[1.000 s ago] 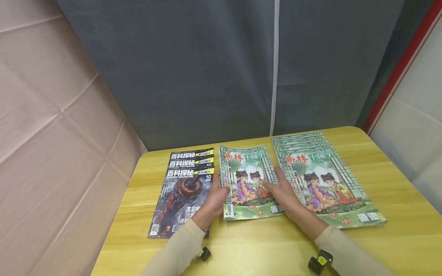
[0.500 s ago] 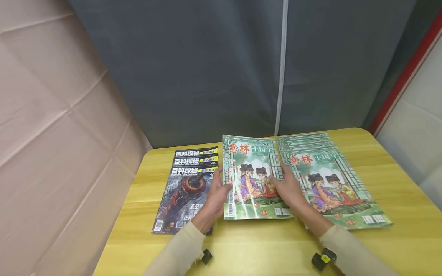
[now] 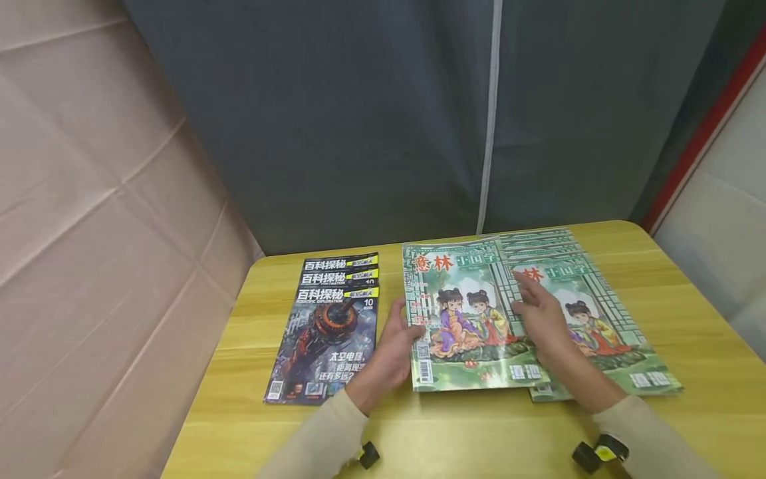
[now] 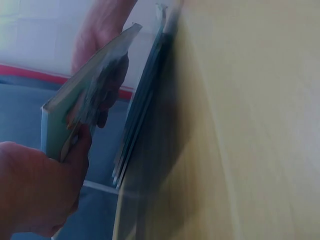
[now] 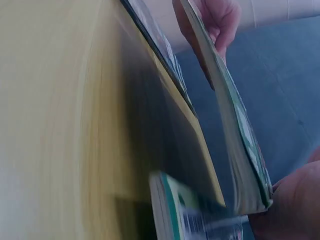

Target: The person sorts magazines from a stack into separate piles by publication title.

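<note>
A green magazine (image 3: 467, 326) with two cartoon children on its cover is held between both hands. My left hand (image 3: 391, 349) grips its left edge, thumb on the cover. At the right edge my right hand (image 3: 541, 319) holds it. In the left wrist view the magazine (image 4: 67, 117) is raised off the table and tilted, and its thick page edge shows in the right wrist view. It overlaps the left part of a fanned stack of matching green magazines (image 3: 622, 332) in the head view.
On the left lies a fanned set of dark science magazines (image 3: 323, 339), covers up. The yellow wooden table (image 3: 455, 439) ends at a grey curtain (image 3: 359, 133) behind. A pale cloth wall (image 3: 108, 233) stands at the left.
Both hands have carried the green magazine to the right, toward the matching stack, which it now partly covers. The dark magazines have stayed in place.
</note>
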Motion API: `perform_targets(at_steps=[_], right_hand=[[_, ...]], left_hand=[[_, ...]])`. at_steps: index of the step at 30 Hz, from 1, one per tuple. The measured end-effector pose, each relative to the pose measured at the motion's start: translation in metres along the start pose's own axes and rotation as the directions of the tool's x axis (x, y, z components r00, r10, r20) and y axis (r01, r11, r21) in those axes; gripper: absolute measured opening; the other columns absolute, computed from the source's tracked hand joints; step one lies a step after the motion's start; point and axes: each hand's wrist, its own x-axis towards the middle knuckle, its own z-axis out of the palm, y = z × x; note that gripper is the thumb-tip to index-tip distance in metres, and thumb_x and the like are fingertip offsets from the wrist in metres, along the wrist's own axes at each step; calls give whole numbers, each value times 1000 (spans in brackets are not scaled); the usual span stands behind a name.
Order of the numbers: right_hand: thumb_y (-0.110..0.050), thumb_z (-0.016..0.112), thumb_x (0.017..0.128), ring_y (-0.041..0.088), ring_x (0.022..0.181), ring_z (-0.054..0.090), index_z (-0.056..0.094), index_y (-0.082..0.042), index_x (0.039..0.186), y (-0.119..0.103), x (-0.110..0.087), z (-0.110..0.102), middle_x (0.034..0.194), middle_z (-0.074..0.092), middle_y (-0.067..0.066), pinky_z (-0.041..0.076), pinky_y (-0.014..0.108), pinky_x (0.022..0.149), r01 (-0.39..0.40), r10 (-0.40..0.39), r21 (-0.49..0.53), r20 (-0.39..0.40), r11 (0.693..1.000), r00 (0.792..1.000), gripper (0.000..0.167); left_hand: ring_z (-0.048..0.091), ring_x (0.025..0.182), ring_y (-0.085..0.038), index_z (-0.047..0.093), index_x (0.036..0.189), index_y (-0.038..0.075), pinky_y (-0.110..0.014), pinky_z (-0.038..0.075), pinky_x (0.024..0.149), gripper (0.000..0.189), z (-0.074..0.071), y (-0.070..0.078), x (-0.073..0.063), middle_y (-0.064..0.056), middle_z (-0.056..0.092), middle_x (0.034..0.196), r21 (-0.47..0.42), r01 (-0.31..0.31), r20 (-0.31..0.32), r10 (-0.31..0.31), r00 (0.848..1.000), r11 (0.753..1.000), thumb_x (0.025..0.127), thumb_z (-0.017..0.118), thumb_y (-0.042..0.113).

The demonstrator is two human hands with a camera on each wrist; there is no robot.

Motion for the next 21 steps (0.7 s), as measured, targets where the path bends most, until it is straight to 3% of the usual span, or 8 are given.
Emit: perform_targets(at_steps=[2,4,7,8,11,14,17,21], right_hand=[[-10,45,110,34,134,58,19,-24,171,3,1,-8,175,18,25,46,32,61,-6,5,-31,-15,999,1000,68],[-9,46,109,21,87,65,20,-23,171,6,3,-18,174,20,29,38,28,51,-12,10,-59,-24,998,1000,68],[-10,45,109,29,90,67,20,-20,171,12,7,-37,172,21,33,50,32,66,-11,8,-115,-24,993,1000,68],[-10,44,109,38,110,66,20,-18,170,14,8,-43,171,21,34,55,39,78,-11,8,-138,-22,990,1000,67],[-12,41,109,58,155,22,17,-13,170,18,11,-62,171,18,36,41,67,115,-14,11,-185,-16,983,1000,65],[-12,41,109,60,154,21,17,-10,170,19,11,-80,170,18,38,33,73,118,-28,23,-220,-25,975,999,65],[-22,41,111,58,151,26,15,-10,170,20,10,-98,169,19,39,44,58,106,-61,54,-252,-35,966,998,65],[-43,40,112,50,138,39,8,-11,170,23,7,-123,167,18,41,46,33,88,-114,119,-296,-4,948,993,74]], left_hand=[[73,115,-32,24,159,18,-46,62,103,70,6,-2,2,-26,62,144,-12,28,35,-28,999,1000,98,46,-8],[74,112,-31,22,158,17,-43,63,100,69,13,-4,4,-26,64,141,6,49,66,-49,997,999,98,47,-8],[75,112,-30,23,156,16,-40,63,101,68,25,-8,11,-22,67,136,71,78,106,-85,991,994,98,50,-9],[75,112,-30,23,155,16,-40,63,100,68,29,-9,13,-21,68,135,95,82,117,-93,989,992,98,52,-9],[76,112,-31,24,152,16,-38,63,100,68,44,-12,22,-18,70,131,152,86,146,-108,983,985,96,55,-10],[76,111,-31,27,148,17,-37,64,99,68,61,-13,29,-16,72,128,169,80,161,-108,981,982,95,56,-11],[76,110,-30,28,146,18,-36,63,99,67,76,-14,34,-14,72,128,187,65,199,-102,975,980,94,58,-12],[77,108,-25,28,144,17,-30,62,99,67,91,-17,40,-12,71,129,266,28,273,-104,956,964,94,63,-10]])
